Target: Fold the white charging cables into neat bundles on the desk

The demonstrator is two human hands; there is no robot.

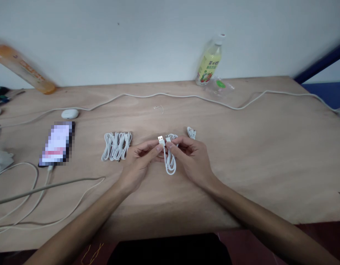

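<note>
A white USB cable [170,167], coiled into a small loop, is held between both hands above the table. My left hand [138,162] pinches the cable near its USB plug, whose metal end points up. Closed on the coil and its other connector, my right hand [193,158] sits just beside it. Several coiled white cables [116,146] lie in a row left of my left hand. Another small white coil [191,132] rests beyond my right hand, partly hidden by it.
A phone [56,143] with a plugged-in cord and a white case [70,113] lie on the left. A long white cord [158,94] crosses the back. An orange bottle [26,70] and a yellow-green bottle [210,62] lean by the wall, near a clear plastic wrapper [221,87].
</note>
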